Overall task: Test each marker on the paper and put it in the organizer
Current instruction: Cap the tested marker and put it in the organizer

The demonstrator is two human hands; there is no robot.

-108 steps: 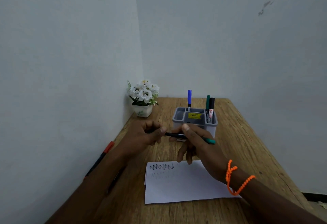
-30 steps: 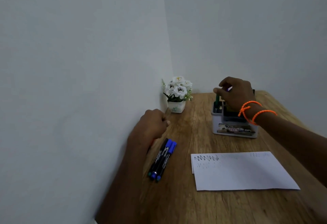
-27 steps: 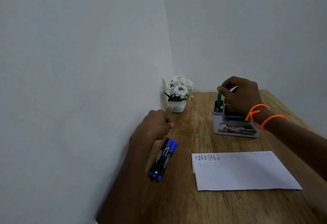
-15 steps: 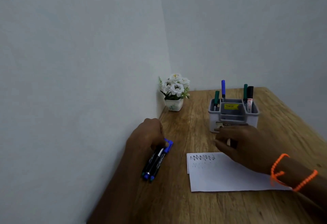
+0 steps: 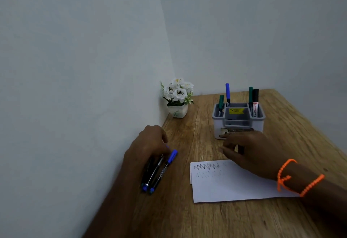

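Wooden table set in corner of pale walls. Left hand rests on upper ends of blue-capped markers lying side by side near left wall; whether fingers grasp them cannot be told. Right hand, orange bracelet at wrist, hovers over paper, fingers loosely curled, holding nothing visible. Paper carries zigzag strokes. Grey organizer behind it holds five upright markers. Flower pot in corner.
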